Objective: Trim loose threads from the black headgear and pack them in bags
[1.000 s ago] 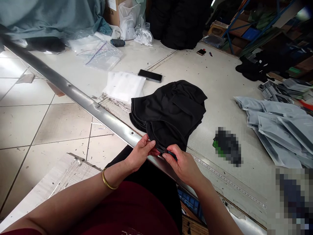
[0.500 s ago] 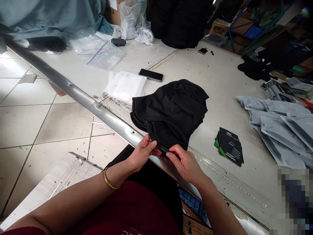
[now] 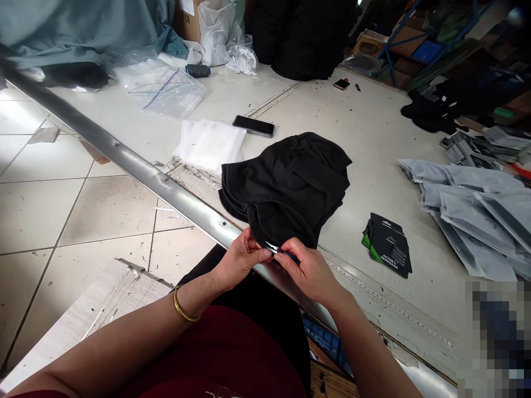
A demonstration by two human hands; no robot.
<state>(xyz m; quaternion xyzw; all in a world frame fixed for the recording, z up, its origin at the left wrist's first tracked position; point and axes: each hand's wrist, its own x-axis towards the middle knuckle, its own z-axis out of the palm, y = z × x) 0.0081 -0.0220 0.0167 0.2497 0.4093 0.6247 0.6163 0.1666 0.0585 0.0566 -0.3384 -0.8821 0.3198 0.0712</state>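
A pile of black fabric pieces (image 3: 290, 188) lies on the white table (image 3: 373, 138) just past its metal edge. My left hand (image 3: 240, 257) pinches the near hem of the top piece, fingers closed on the cloth. My right hand (image 3: 309, 271) is closed round a small dark tool with a metal tip (image 3: 277, 250), probably thread snips, held against that same hem. Both hands touch at the table's front edge.
A metal rail (image 3: 136, 168) runs along the table edge. A phone (image 3: 254, 126), a white sheet (image 3: 209, 145) and clear bags (image 3: 166, 91) lie behind the pile. Black-and-green cards (image 3: 388, 243) and grey pouches (image 3: 477, 204) sit to the right. Tiled floor lies to the left.
My hands stayed at the hem; the right hand shifted slightly left and the tool's metal tip now shows between the fingers. The pile has not moved.
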